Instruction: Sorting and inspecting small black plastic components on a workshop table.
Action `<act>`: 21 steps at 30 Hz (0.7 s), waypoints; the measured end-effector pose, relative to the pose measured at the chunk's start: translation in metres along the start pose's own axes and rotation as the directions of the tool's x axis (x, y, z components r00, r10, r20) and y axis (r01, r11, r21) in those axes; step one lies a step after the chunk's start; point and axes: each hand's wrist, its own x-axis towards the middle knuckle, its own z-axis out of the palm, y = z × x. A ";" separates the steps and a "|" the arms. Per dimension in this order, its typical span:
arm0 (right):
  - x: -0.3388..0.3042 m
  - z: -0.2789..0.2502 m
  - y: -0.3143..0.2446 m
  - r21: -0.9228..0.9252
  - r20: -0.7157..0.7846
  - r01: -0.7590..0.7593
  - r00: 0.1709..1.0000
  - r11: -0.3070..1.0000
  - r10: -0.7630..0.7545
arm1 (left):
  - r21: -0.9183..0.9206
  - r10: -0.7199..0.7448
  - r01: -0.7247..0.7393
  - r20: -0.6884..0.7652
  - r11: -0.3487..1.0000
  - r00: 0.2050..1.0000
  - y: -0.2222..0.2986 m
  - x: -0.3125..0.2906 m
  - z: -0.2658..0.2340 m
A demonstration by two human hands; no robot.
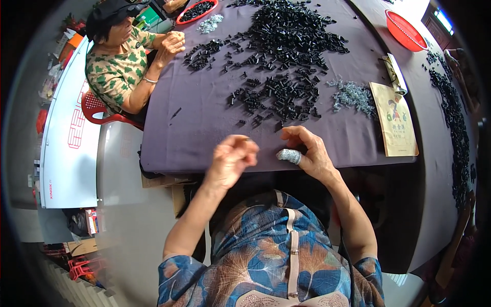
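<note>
Some right-hand fingers curl half open near black pieces.

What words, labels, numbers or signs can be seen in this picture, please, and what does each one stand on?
I won't copy out the wording, but print shows here:
Tan booklet: dark printed characters below a cartoon figure, with smaller print too fine to read.
White panel: large red outlined characters, plus a short line of small red lettering near its lower end.
Packages at the left: any print is too small to read.
</note>
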 end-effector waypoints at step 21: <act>0.002 0.003 -0.005 -0.104 -0.001 0.014 1.000 0.994 -0.014 | 0.350 0.389 -0.171 -0.800 0.921 0.456 -0.059 -0.188 -0.412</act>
